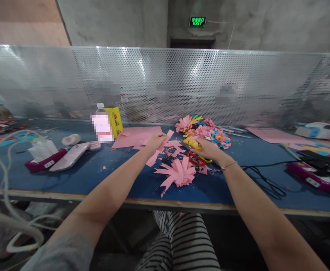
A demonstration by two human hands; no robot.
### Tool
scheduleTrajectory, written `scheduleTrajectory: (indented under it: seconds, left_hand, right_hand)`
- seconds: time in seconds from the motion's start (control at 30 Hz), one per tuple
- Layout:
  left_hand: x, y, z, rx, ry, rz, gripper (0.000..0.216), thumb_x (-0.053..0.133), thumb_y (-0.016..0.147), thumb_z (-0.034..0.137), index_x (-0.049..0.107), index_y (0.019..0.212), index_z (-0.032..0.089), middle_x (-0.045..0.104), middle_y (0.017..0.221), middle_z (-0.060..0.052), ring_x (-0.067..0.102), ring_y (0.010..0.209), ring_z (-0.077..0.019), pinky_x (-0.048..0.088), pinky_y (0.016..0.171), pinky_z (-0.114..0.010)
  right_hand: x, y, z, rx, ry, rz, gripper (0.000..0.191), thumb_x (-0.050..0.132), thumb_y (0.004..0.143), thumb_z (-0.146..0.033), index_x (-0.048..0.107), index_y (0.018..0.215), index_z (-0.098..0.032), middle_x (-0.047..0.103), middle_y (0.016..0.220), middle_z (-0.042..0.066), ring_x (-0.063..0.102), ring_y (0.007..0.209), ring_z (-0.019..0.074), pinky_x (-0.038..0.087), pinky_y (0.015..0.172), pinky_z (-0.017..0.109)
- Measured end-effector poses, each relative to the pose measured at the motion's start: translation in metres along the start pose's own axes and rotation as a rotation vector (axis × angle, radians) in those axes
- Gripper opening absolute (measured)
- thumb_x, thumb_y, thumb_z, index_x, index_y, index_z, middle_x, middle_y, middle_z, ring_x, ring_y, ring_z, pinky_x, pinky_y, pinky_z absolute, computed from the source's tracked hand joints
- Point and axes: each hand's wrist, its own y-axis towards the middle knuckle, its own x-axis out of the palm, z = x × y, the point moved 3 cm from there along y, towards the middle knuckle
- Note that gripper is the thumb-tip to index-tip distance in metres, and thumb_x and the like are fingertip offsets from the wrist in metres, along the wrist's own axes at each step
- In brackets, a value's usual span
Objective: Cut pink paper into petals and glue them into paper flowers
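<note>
My left hand [157,140] is closed, pinching a pink paper strip [169,134] that sticks up past its fingertips. My right hand [208,149] is wrapped round a chunky yellow object [192,143] whose exact kind I cannot make out. Between my forearms lies a pink paper flower [179,172] with long spread petals. Just behind it are red-handled scissors [195,159], partly covered by paper scraps [174,149]. Pink paper sheets [136,136] lie beyond my left hand. Several pink, blue and yellow paper flowers [206,131] are heaped behind my right hand.
A clear bottle [100,107] and a yellow box [115,122] stand at the back left. A phone [70,156] leans on a purple power socket [45,160]. Black cables [262,177] run to another purple socket [313,177] at right. A perforated metal panel [153,75] closes the back.
</note>
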Motion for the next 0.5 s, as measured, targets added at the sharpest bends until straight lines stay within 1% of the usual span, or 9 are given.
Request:
scheduleTrajectory:
  seconds: [0.07, 0.13, 0.2, 0.27, 0.37, 0.43, 0.5]
  left_hand:
    - [0.001, -0.002, 0.003, -0.018, -0.037, 0.002, 0.012, 0.055, 0.064, 0.025, 0.051, 0.057, 0.016, 0.04, 0.04, 0.006, 0.032, 0.037, -0.005, 0.024, 0.039, -0.019]
    - [0.002, -0.003, 0.006, -0.009, -0.091, 0.0, 0.008, 0.056, 0.062, 0.02, 0.052, 0.058, 0.015, 0.045, 0.044, 0.005, 0.036, 0.04, -0.0048, 0.027, 0.04, -0.018]
    - [0.004, -0.005, 0.009, -0.019, -0.163, -0.004, 0.005, 0.056, 0.061, 0.017, 0.052, 0.06, 0.015, 0.051, 0.051, 0.004, 0.043, 0.045, -0.0052, 0.033, 0.044, -0.017]
    - [0.006, -0.008, 0.01, -0.054, -0.246, -0.017, 0.006, 0.057, 0.061, 0.015, 0.051, 0.062, 0.015, 0.055, 0.056, 0.002, 0.048, 0.049, -0.0063, 0.039, 0.049, -0.019]
    - [0.011, -0.011, 0.012, -0.106, -0.374, -0.079, 0.008, 0.058, 0.062, 0.014, 0.05, 0.063, 0.014, 0.056, 0.057, 0.001, 0.052, 0.05, -0.0074, 0.043, 0.051, -0.021]
    - [0.014, -0.014, 0.014, -0.134, -0.455, -0.129, 0.008, 0.059, 0.063, 0.014, 0.051, 0.063, 0.014, 0.056, 0.057, 0.001, 0.052, 0.049, -0.0074, 0.043, 0.051, -0.021]
    - [0.016, -0.017, 0.016, -0.154, -0.52, -0.162, 0.008, 0.06, 0.063, 0.014, 0.052, 0.062, 0.013, 0.055, 0.055, 0.002, 0.052, 0.049, -0.0068, 0.043, 0.049, -0.019]
  right_hand:
    - [0.006, -0.001, 0.0, -0.002, -0.032, -0.096, 0.028, 0.058, 0.068, -0.035, 0.053, 0.086, -0.015, 0.058, 0.089, 0.01, 0.054, 0.078, 0.0196, 0.041, 0.067, 0.029]
    - [0.01, -0.002, 0.0, 0.014, -0.052, -0.188, 0.025, 0.058, 0.067, -0.031, 0.052, 0.084, -0.015, 0.056, 0.087, 0.009, 0.053, 0.078, 0.0195, 0.041, 0.067, 0.03]
    - [0.011, -0.003, -0.004, -0.005, -0.051, -0.209, 0.022, 0.057, 0.065, -0.025, 0.051, 0.084, -0.015, 0.054, 0.086, 0.008, 0.051, 0.078, 0.0191, 0.041, 0.068, 0.03]
    - [0.008, -0.003, -0.012, -0.097, -0.02, -0.143, 0.022, 0.054, 0.065, -0.018, 0.05, 0.085, -0.015, 0.053, 0.087, 0.008, 0.05, 0.08, 0.0187, 0.041, 0.072, 0.031]
    - [0.001, -0.002, -0.031, -0.284, 0.059, 0.015, 0.023, 0.048, 0.067, -0.01, 0.048, 0.089, -0.016, 0.051, 0.091, 0.008, 0.048, 0.087, 0.0183, 0.04, 0.078, 0.032]
    - [-0.001, -0.001, -0.044, -0.339, 0.101, 0.113, 0.025, 0.047, 0.069, -0.011, 0.048, 0.094, -0.016, 0.05, 0.093, 0.008, 0.049, 0.087, 0.0183, 0.041, 0.079, 0.034]
    - [-0.001, -0.001, -0.056, -0.353, 0.124, 0.166, 0.029, 0.049, 0.072, -0.014, 0.046, 0.101, -0.017, 0.05, 0.097, 0.008, 0.049, 0.088, 0.0187, 0.041, 0.08, 0.035]
